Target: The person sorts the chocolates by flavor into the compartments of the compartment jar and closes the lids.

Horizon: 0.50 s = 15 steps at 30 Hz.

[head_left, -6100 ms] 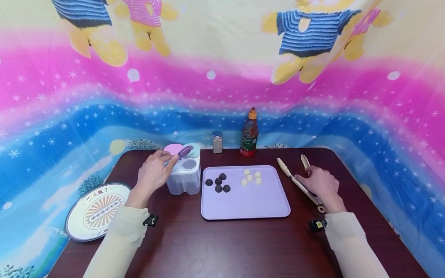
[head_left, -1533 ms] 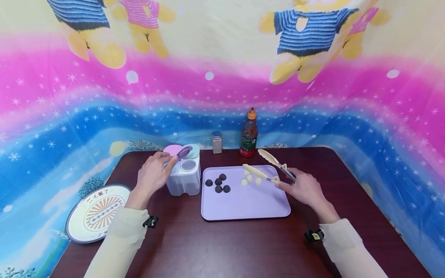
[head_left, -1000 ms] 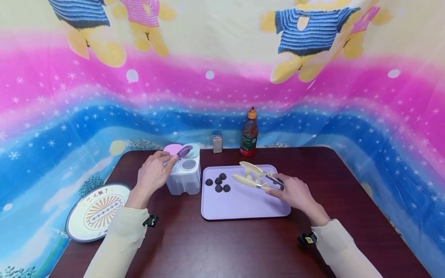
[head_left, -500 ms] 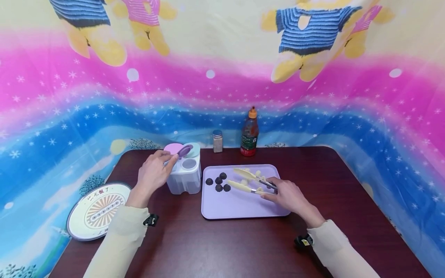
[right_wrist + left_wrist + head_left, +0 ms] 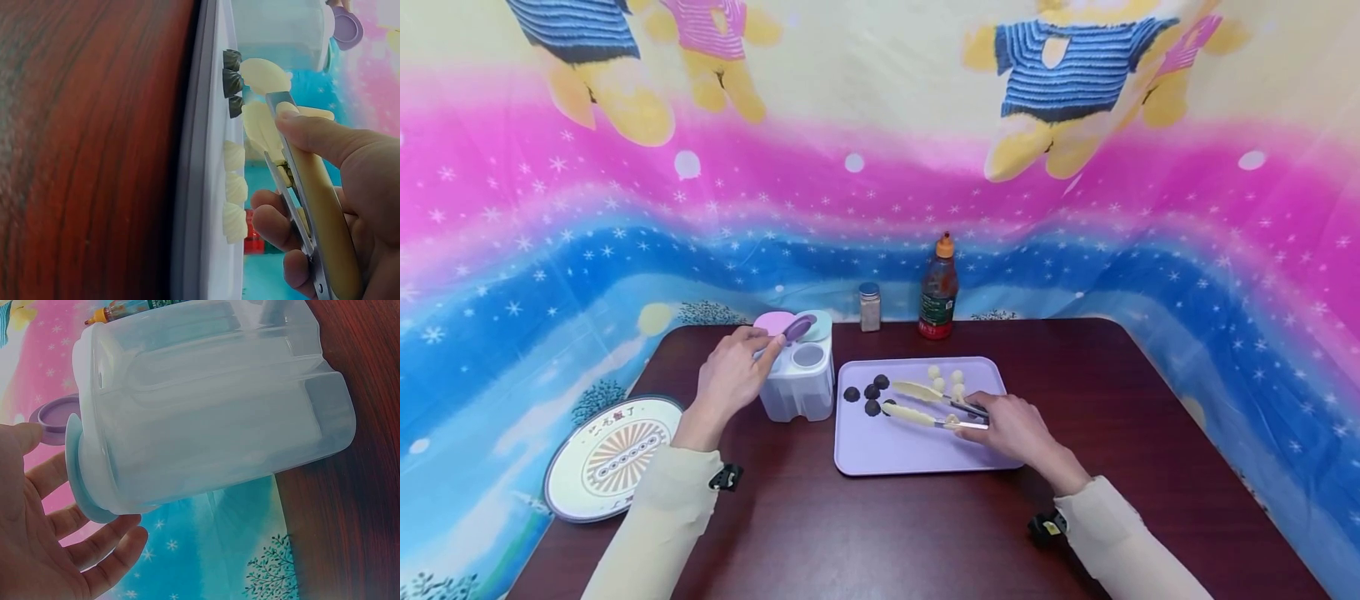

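My left hand (image 5: 735, 372) is at the top of a clear plastic container (image 5: 797, 394) with several round lids. Its thumb presses a raised purple lid (image 5: 59, 419), and its curled fingers reach around a light teal lid (image 5: 76, 465). My right hand (image 5: 1017, 429) grips metal tongs (image 5: 315, 206) with cream tips. The tips are parted over a lilac tray (image 5: 917, 454), beside several small dark ridged pieces (image 5: 852, 394). The front tip partly hides one dark piece. Several white swirled pieces (image 5: 235, 222) sit behind the tongs on the tray.
A patterned plate (image 5: 568, 467) lies at the table's left edge. At the back stand a blue-capped shaker jar (image 5: 869, 308) and a red sauce bottle (image 5: 936, 302) with an orange cap. A printed cloth (image 5: 865, 200) hangs behind the dark wooden table (image 5: 850, 533).
My right hand picked up the tongs from the table's right side and carried them left over the tray, past the white pieces to the dark ones. My left hand stayed at the container.
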Each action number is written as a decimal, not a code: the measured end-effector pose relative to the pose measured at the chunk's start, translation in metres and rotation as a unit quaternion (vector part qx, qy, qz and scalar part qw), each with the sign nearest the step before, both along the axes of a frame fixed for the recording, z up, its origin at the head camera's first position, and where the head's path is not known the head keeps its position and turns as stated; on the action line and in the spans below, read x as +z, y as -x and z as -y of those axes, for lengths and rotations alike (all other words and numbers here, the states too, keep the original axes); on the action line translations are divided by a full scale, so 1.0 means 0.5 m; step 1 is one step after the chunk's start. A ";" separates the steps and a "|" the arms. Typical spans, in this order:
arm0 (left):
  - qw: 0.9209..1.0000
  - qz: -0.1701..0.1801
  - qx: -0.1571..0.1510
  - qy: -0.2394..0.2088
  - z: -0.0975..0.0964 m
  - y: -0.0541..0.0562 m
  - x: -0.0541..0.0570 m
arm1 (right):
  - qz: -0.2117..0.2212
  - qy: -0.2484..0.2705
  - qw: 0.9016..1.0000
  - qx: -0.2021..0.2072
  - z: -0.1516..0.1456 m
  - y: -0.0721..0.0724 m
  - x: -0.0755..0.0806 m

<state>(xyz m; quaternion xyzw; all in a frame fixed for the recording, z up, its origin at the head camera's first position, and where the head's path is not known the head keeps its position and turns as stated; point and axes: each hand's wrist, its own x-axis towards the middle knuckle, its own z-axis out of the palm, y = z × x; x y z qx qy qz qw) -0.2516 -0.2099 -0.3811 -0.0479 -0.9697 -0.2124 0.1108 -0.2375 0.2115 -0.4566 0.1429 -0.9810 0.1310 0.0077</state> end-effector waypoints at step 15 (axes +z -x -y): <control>1.000 -0.002 0.000 -0.001 0.001 0.001 -0.002 | -0.007 -0.020 1.000 0.007 0.011 0.005 -0.017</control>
